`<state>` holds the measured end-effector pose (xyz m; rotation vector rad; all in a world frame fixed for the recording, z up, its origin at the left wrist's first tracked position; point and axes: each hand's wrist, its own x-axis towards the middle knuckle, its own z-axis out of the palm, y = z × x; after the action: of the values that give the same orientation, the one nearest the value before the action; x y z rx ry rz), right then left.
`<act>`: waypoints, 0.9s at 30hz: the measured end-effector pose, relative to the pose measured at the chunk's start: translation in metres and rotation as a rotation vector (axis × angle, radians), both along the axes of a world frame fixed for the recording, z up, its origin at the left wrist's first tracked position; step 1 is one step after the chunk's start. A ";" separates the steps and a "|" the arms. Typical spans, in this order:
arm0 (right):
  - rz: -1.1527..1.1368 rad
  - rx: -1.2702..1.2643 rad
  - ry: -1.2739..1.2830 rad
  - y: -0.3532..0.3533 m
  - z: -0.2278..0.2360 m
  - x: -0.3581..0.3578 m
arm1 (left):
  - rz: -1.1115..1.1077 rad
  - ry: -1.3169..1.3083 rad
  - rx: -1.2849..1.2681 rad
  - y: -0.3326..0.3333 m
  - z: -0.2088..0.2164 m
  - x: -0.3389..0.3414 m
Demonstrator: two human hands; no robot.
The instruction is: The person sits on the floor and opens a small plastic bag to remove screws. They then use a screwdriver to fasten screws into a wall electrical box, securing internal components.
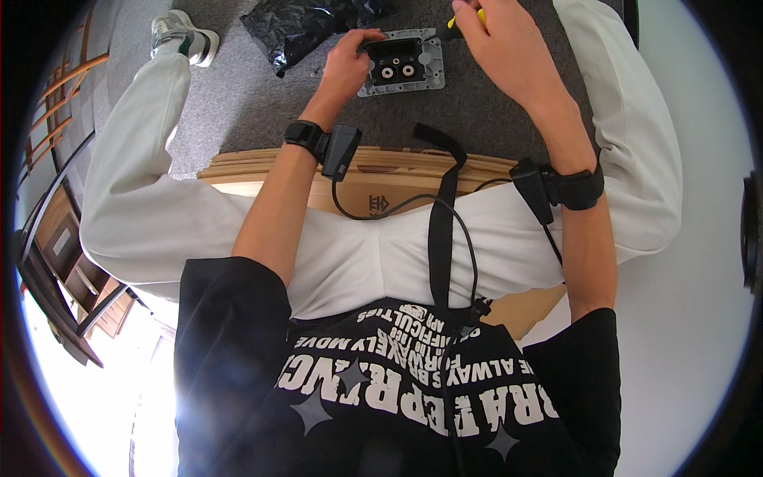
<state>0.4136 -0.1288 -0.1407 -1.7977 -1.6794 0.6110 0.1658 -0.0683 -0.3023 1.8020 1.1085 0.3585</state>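
A grey metal housing (432, 65) with a black recessed middle lies on the dark grey carpet. Inside the recess are two round, light-rimmed fittings and a smaller one above them. My left hand (348, 63) grips the housing at its left side, fingers bent over the upper left edge; its thumb is hard to see. Closed around a yellow-and-black screwdriver (451, 25), my right hand (502, 40) is above and right of the housing. The dark front of the screwdriver points at the housing's upper edge; I cannot tell whether its tip touches.
A crumpled black plastic bag (294, 32) lies beyond my left hand. Flattened cardboard (381, 163) lies between my white-trousered legs on the carpet (254, 111). Black wrist devices trail cables (397, 208) over my lap. Wooden furniture (67, 238) stands left, a white wall (675, 334) right.
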 end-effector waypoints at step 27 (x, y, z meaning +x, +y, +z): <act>-0.486 0.022 1.332 0.046 -0.079 -0.017 | -0.063 -0.270 -0.375 -0.020 0.152 0.078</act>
<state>0.3970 -0.0828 -0.2192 -1.1514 -0.3343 1.1614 0.2437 -0.0882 -0.1501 1.4071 0.8618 0.3212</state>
